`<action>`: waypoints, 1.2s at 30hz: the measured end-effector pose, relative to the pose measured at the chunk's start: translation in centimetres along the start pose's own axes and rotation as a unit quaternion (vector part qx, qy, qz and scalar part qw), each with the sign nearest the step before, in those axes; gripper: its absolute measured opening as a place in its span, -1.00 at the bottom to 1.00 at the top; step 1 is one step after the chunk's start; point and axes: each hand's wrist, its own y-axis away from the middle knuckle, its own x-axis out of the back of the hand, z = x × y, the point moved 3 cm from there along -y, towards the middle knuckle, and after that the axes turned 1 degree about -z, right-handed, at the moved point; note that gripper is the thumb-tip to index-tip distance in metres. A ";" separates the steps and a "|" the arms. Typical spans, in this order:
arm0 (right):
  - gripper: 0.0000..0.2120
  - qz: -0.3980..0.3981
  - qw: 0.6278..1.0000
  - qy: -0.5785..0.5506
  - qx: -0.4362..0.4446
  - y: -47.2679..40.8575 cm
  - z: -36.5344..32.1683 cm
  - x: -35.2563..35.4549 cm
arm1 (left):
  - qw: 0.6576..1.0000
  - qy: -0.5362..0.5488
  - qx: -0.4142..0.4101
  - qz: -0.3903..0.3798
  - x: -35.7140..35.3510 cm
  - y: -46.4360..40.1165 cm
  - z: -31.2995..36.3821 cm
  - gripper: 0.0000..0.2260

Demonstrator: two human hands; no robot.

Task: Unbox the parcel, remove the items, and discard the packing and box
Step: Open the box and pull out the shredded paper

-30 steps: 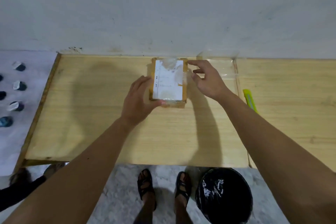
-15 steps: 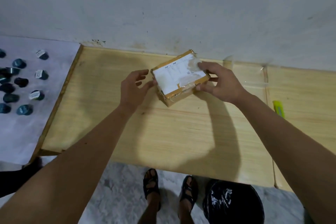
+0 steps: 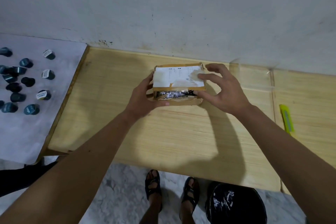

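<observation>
A small brown cardboard parcel [image 3: 179, 80] with a white label on top rests on the wooden table [image 3: 163, 132] near the wall. Its near side gapes, and shredded paper and foil packing [image 3: 172, 94] show in the slit. My left hand [image 3: 143, 98] grips the box's left end, thumb along the bottom front edge. My right hand [image 3: 223, 91] lies on the right end, fingers spread over the label and thumb at the open slit.
A yellow-green utility knife [image 3: 287, 119] lies on the table at right. A strip of clear tape [image 3: 254, 76] sits behind my right hand. A black-lined bin [image 3: 236, 203] stands on the floor by my sandalled feet. Several dark capsules [image 3: 27, 82] lie on white paper at left.
The box has been turned from a skewed angle so that its long open side faces me. Both hands have shifted onto its ends.
</observation>
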 end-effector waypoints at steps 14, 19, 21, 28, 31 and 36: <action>-0.79 0.071 0.989 -0.088 -0.091 -9.2 1.0 1.9 | 0.997 -0.043 -0.062 0.006 -0.1 0.1 0.3 0.08; -0.63 0.050 0.981 -0.108 -0.156 -11.4 2.4 1.1 | 0.999 -0.021 -0.045 -0.011 0.2 -0.3 -0.1 0.05; -0.60 0.037 0.977 -0.111 -0.180 -11.8 3.0 0.9 | 0.999 0.003 -0.032 -0.020 0.4 -0.6 -0.1 0.03; -0.58 0.047 0.976 -0.105 -0.185 -11.4 2.7 0.7 | 0.999 0.021 -0.016 -0.031 0.6 -0.9 -0.8 -0.01; -0.54 0.124 0.979 -0.082 -0.137 -10.5 0.8 1.8 | 0.999 0.008 -0.023 -0.044 0.8 -0.9 -0.5 0.00; -0.54 -0.051 0.994 -0.092 -0.039 -8.4 -3.2 -0.7 | 0.998 -0.020 -0.030 -0.055 1.1 -0.9 -0.4 0.02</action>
